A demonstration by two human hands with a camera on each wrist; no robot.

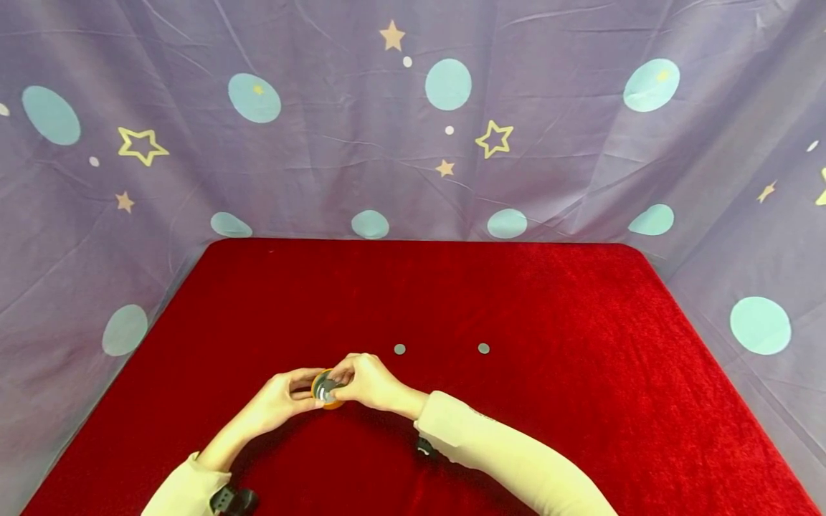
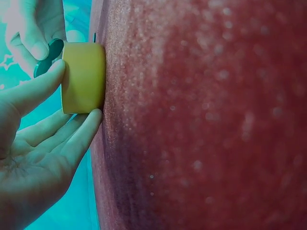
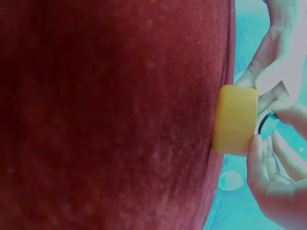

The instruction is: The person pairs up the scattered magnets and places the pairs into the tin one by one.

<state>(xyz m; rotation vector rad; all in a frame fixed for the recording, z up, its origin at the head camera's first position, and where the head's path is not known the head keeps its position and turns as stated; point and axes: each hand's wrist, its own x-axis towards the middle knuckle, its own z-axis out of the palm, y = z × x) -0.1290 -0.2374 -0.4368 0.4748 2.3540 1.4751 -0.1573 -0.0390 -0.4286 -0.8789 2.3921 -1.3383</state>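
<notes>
A short, round yellow container (image 2: 84, 79) stands on the red cloth, its orange rim (image 1: 333, 406) visible from above between the two hands. The left hand (image 1: 274, 405) holds it from the left, thumb on one side and fingers on the other. Over its top, the right hand (image 1: 371, 383) pinches a thin dark-edged disc (image 3: 268, 125) between thumb and fingers. In the right wrist view this disc is tilted, just off the container's upper face. Fingers partly cover the container's top, so its contents cannot be made out clearly.
Two small grey discs (image 1: 400, 349) lie apart on the red table cloth (image 1: 516, 301), beyond and to the right of the hands. A purple curtain (image 1: 335, 115) with stars and dots surrounds the table at the back and sides.
</notes>
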